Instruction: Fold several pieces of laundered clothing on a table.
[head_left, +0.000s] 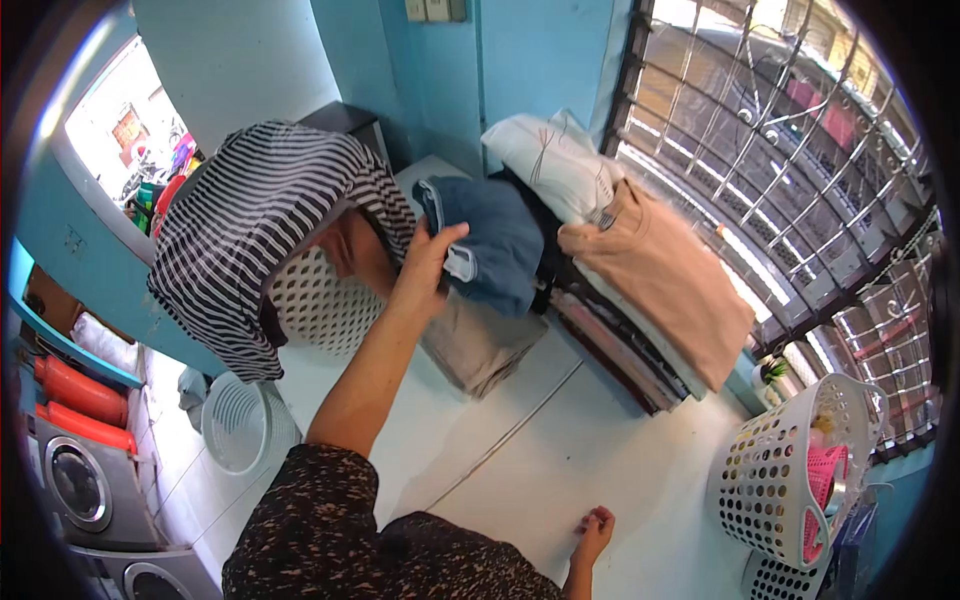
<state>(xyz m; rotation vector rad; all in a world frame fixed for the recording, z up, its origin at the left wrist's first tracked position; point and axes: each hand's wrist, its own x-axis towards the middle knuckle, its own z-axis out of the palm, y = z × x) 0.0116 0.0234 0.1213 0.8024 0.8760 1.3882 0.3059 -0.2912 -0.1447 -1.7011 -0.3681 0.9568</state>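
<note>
My left hand (429, 259) grips a folded blue denim garment (499, 240) by its near edge, thumb on top. The denim is held over a folded beige garment (480, 341) on the white table (517, 450). Just right of the denim is a stack of folded clothes (622, 345), with a tan shirt (667, 277) on top. A white printed garment (555, 161) lies behind the tan shirt. My right hand (596, 525) is low over the table's near part, its fingers loosely curled and nothing visible in it.
A black-and-white striped shirt (262, 202) drapes over a white perforated basket (330, 300) at the left. At the right stands another perforated laundry basket (772, 465), near a barred window (765, 142). A white plastic basket (236, 424) and front-loading machines (79, 480) stand below left.
</note>
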